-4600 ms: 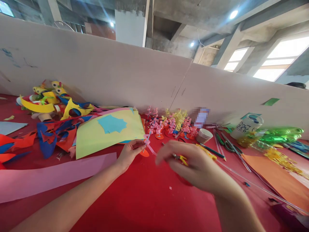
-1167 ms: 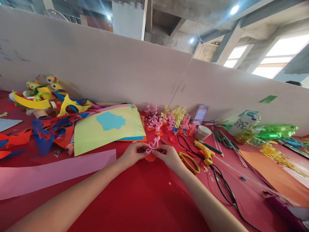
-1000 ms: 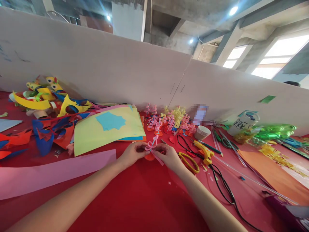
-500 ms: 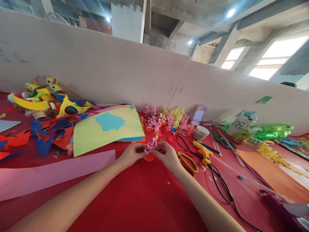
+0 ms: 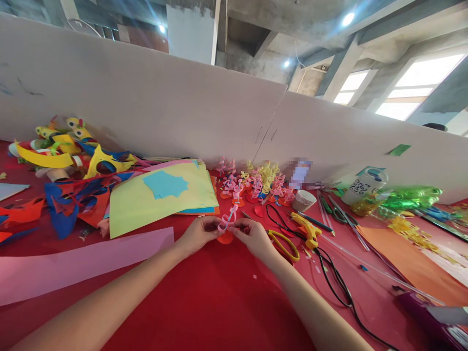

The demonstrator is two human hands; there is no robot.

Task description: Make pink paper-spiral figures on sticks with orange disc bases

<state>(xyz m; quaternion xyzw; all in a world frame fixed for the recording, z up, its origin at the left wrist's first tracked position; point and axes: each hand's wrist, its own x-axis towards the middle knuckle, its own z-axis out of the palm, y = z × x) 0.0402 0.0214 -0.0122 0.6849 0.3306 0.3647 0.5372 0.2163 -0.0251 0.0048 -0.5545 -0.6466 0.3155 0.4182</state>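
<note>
A small pink paper-curl ornament (image 5: 227, 222) stands upright on a round orange-red base (image 5: 225, 238), between my two hands. My left hand (image 5: 200, 235) pinches its left side with thumb and fingers. From the right, my right hand (image 5: 253, 236) pinches the curl's other edge. Just behind it a cluster of similar pink paper ornaments (image 5: 238, 187) and yellow ones (image 5: 268, 174) stands on round bases. Right of my right hand lie yellow-handled scissors (image 5: 285, 244) and a yellow glue gun (image 5: 309, 229) with a black cord.
Stacked coloured paper (image 5: 164, 214) and a pink sheet (image 5: 87, 263) lie left, near cut-paper crafts (image 5: 69, 200). At right are a white tape roll (image 5: 303, 200), grey scissors (image 5: 341, 214), an orange sheet (image 5: 413, 261) and a purple tool (image 5: 427, 312). A white partition (image 5: 164, 107) bounds the back.
Both hands keep their pinch on the pink paper ornament, with almost no movement. The whole view has shifted very slightly.
</note>
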